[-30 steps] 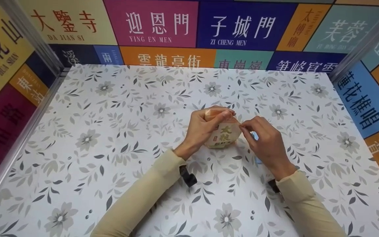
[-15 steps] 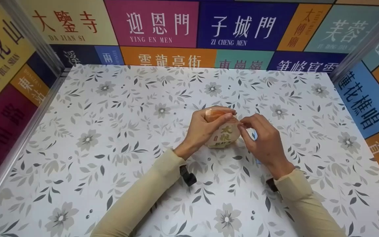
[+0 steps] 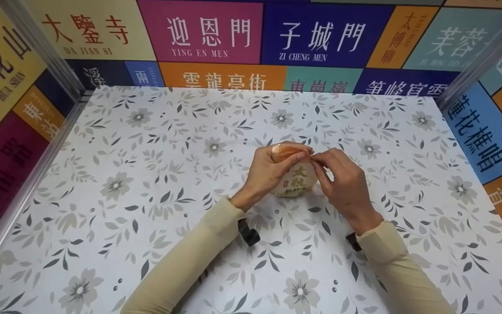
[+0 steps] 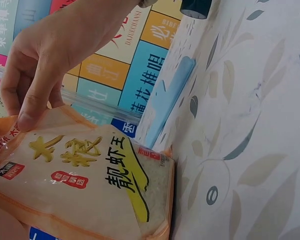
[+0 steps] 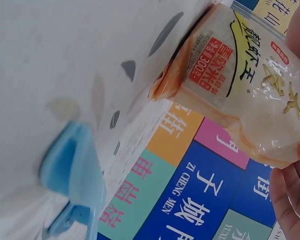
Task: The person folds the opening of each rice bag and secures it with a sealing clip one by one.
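Observation:
A small clear plastic bag of rice (image 3: 296,181) with orange edges and gold lettering stands upright on the table. My left hand (image 3: 273,170) grips its top, thumb on the near side and fingers behind. At the bag's upper right corner, my right hand (image 3: 347,183) pinches the top edge between thumb and fingers, close to the left fingertips. The left wrist view shows the right thumb pressing the film of the bag (image 4: 80,170). A light blue plastic clip (image 5: 75,160) lies on the table to the bag's right, mostly hidden under the right hand in the head view.
The table (image 3: 168,244) has a white cover printed with grey flowers and leaves. Colourful panels (image 3: 211,35) with large lettering stand along its back and sides. Black wrist cameras (image 3: 249,233) hang under both cuffs.
My right hand has moved left and slightly up along the bag's top edge, closer to the left hand. The pulled-out right corner has been drawn in. The left hand stays in place.

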Motion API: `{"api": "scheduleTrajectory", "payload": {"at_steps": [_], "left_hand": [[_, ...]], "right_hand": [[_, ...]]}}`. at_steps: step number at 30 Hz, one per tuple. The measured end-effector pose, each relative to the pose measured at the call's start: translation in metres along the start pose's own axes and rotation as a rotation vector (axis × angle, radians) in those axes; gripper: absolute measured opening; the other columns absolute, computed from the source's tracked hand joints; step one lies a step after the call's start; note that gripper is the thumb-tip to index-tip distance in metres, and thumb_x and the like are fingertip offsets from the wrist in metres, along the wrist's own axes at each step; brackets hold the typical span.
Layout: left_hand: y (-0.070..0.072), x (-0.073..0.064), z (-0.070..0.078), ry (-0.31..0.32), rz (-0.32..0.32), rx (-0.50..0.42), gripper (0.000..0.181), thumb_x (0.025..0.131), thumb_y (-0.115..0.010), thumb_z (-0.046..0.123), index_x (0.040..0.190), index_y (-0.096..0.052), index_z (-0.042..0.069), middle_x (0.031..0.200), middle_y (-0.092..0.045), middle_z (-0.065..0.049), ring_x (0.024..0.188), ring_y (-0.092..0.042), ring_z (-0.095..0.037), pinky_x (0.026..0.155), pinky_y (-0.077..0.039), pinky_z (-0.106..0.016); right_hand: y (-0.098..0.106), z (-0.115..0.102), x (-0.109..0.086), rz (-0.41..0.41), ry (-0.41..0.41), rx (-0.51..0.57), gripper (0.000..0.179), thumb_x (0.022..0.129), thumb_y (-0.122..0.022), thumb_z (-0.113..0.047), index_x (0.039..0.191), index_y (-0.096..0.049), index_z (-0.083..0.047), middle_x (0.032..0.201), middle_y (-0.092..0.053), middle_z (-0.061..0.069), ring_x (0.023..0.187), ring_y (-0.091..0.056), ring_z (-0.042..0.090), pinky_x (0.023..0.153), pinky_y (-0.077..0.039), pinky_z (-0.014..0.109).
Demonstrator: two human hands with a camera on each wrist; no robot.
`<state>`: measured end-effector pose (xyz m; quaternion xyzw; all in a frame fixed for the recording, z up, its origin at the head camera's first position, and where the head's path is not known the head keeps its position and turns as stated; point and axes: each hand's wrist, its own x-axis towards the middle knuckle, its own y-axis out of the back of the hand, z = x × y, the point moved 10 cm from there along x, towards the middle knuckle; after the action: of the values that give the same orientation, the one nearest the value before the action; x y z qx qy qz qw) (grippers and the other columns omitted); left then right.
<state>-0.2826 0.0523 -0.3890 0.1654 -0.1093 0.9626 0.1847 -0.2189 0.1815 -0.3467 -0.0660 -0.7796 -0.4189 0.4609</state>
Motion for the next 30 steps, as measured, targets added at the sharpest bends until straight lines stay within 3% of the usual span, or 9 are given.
{"api": "scheduleTrajectory", "payload": {"at_steps": [5,13,21,26,30], "left_hand": [[-0.001,0.001,0.000,0.002,-0.015,0.024,0.021,0.100,-0.069,0.008,0.115,-0.076,-0.004,0.116,-0.078,-0.020,0.105,-0.077,-0.016,0.099,-0.061,-0.039],[-0.003,0.000,0.001,-0.004,-0.046,0.042,0.021,0.102,-0.066,0.009,0.116,-0.075,-0.004,0.115,-0.077,-0.022,0.105,-0.075,-0.011,0.100,-0.060,-0.037],[-0.002,-0.002,-0.002,0.018,0.006,0.020,0.019,0.098,-0.074,0.013,0.111,-0.077,0.000,0.110,-0.079,-0.010,0.101,-0.076,-0.016,0.096,-0.060,-0.033],[-0.002,-0.001,0.001,-0.002,0.069,0.008,0.017,0.092,-0.081,0.014,0.104,-0.079,0.002,0.104,-0.079,-0.005,0.096,-0.076,-0.017,0.089,-0.061,-0.033],[0.000,-0.001,0.001,0.006,0.119,-0.002,0.017,0.089,-0.084,0.014,0.101,-0.079,0.003,0.098,-0.079,-0.003,0.091,-0.077,-0.018,0.084,-0.062,-0.032]], "right_hand": [[0.003,-0.004,-0.002,0.018,0.037,0.002,0.008,0.093,-0.074,0.001,0.101,-0.074,0.000,0.087,-0.068,0.010,0.081,-0.069,0.020,0.075,-0.058,0.029],[0.004,-0.004,-0.005,0.041,0.030,0.043,0.012,0.091,-0.073,0.007,0.102,-0.073,0.002,0.086,-0.066,0.012,0.075,-0.067,0.019,0.072,-0.055,0.023],[0.001,0.010,-0.005,0.032,-0.104,0.195,0.007,0.095,-0.072,0.000,0.100,-0.075,-0.003,0.089,-0.068,0.009,0.080,-0.063,0.016,0.079,-0.049,0.015],[-0.002,0.021,-0.004,0.045,-0.249,0.353,0.014,0.099,-0.067,0.002,0.095,-0.078,-0.006,0.089,-0.068,0.007,0.082,-0.059,0.008,0.079,-0.047,0.015],[-0.010,0.029,-0.006,0.021,-0.381,0.488,0.014,0.101,-0.066,-0.003,0.095,-0.077,-0.006,0.091,-0.069,0.008,0.087,-0.063,0.009,0.085,-0.052,0.018]]}}
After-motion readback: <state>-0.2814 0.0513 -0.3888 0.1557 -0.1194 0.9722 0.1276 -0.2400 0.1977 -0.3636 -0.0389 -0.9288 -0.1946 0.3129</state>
